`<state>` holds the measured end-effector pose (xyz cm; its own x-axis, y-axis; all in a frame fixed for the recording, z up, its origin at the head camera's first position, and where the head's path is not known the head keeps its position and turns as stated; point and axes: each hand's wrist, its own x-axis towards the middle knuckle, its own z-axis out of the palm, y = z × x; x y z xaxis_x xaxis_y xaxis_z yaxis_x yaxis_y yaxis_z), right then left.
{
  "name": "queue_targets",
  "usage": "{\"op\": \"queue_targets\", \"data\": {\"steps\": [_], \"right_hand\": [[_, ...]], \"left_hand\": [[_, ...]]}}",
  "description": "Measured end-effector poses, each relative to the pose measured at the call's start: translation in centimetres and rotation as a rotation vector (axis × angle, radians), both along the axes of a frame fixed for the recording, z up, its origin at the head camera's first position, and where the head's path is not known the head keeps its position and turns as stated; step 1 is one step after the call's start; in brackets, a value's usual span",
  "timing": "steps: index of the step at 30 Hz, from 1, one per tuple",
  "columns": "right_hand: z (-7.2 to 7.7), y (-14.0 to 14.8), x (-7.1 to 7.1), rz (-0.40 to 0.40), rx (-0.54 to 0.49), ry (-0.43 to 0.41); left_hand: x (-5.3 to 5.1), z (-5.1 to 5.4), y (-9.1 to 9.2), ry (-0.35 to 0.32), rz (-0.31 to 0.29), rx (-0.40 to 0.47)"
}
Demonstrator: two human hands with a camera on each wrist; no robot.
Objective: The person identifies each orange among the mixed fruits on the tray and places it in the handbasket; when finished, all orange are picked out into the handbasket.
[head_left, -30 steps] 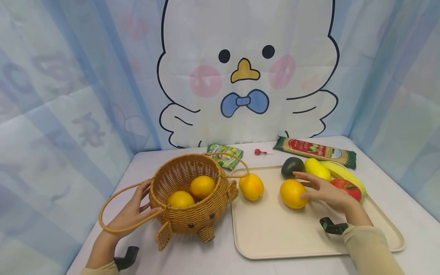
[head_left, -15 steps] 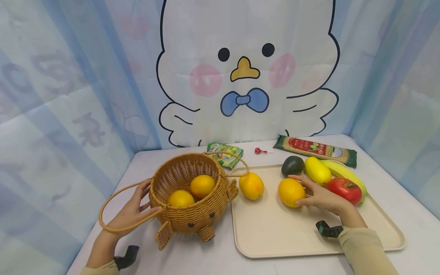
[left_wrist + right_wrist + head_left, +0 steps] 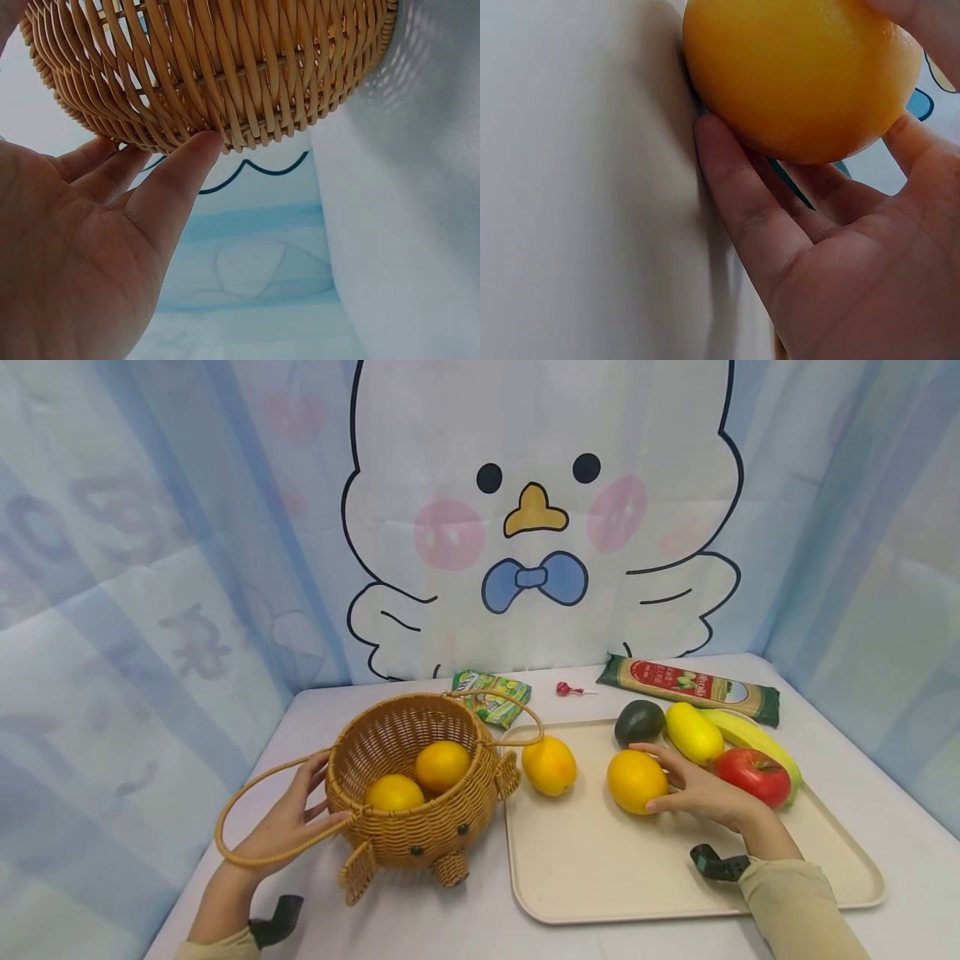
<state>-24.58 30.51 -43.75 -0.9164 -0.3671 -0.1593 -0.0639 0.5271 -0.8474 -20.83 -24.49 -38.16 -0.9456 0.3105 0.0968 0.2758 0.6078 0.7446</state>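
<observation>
In the head view, my right hand (image 3: 697, 789) holds a yellow-orange orange (image 3: 636, 782) that sits on the cream tray (image 3: 585, 868). The right wrist view shows thumb and fingers round the orange (image 3: 802, 82), fingertips low on its side near the tray. My left hand (image 3: 281, 827) rests against the left side of a pig-faced wicker basket (image 3: 420, 839), and one handle loop passes over that hand. Seen from the left wrist, fairly straight fingers (image 3: 176, 180) touch the weave. Two more oranges (image 3: 442, 767) lie in the basket.
Another yellow-orange fruit (image 3: 549, 766) lies on the tray's left side. An avocado (image 3: 639, 723), a mango (image 3: 693, 733), a banana (image 3: 750, 739) and a red apple (image 3: 752, 777) sit at its back right. Behind are a green packet (image 3: 487, 693), a lollipop (image 3: 568, 689) and a long package (image 3: 693, 689).
My right hand has moved slightly left and closed round the orange, which shifted a little left and then stayed. The left hand and basket have kept their places.
</observation>
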Motion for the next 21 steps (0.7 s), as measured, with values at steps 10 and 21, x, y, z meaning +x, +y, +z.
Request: {"op": "queue_targets", "data": {"steps": [10,21], "right_hand": [[-0.2,0.1,-0.1,0.001,0.022,0.023],[2.0,0.0,-0.3,-0.027,-0.046,0.112]], "left_hand": [[0.0,0.1,0.1,-0.017,0.012,0.005],[0.0,0.1,0.1,-0.019,0.005,0.01]]}}
